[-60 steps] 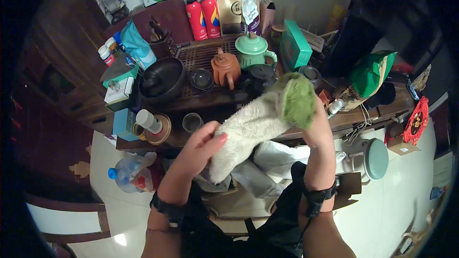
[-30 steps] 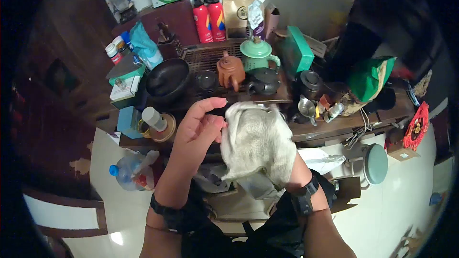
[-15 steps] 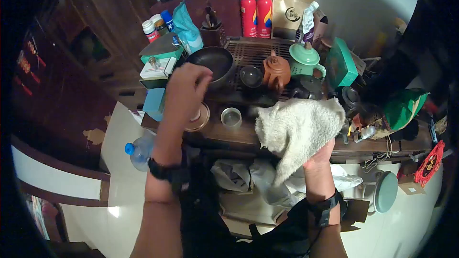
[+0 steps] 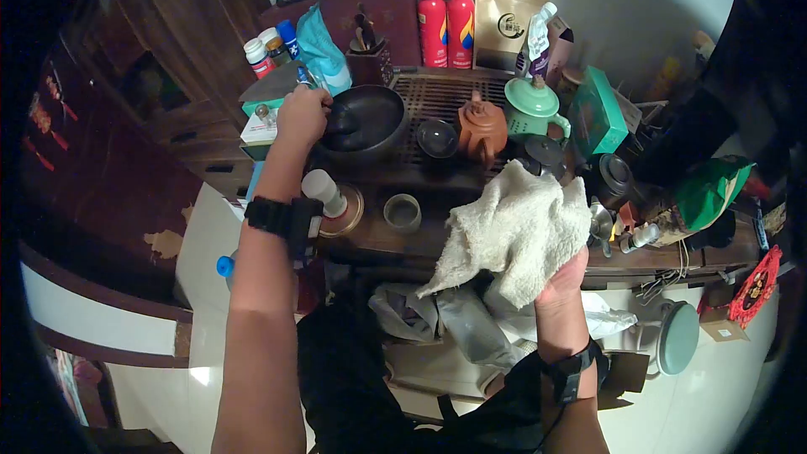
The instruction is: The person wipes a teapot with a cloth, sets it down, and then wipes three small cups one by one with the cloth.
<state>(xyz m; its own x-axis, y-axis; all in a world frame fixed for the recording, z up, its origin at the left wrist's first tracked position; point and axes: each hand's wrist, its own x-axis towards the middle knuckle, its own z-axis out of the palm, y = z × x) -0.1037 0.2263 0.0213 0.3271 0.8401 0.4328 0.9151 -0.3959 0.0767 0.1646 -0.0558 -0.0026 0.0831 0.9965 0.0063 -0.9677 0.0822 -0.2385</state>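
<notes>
My left hand (image 4: 304, 118) reaches to the back left of the tea table, its fingers closed beside a small blue-topped item (image 4: 303, 76). What is between the fingers, if anything, is hidden. Just right of that hand sits a black pan-like bowl (image 4: 382, 122). A crumpled white towel (image 4: 521, 223) is gripped by my right hand (image 4: 565, 276) at the table's front edge, and it covers part of that hand. Between my arms stand a white cylindrical container (image 4: 324, 193) on a round coaster (image 4: 351, 217) and a small cup (image 4: 403, 213).
On the slatted tray (image 4: 420, 91) are a dark small bowl (image 4: 437, 139), a clay teapot (image 4: 482, 126) and a green lidded pot (image 4: 532, 101). Two red extinguisher-like cans (image 4: 433, 29) stand behind. Plastic bags (image 4: 471, 324) lie below; a stool (image 4: 677, 336) is at right.
My left hand has moved forward and left, away from above the coaster, uncovering the white container. My right hand keeps hold of the towel, whose folds have shifted.
</notes>
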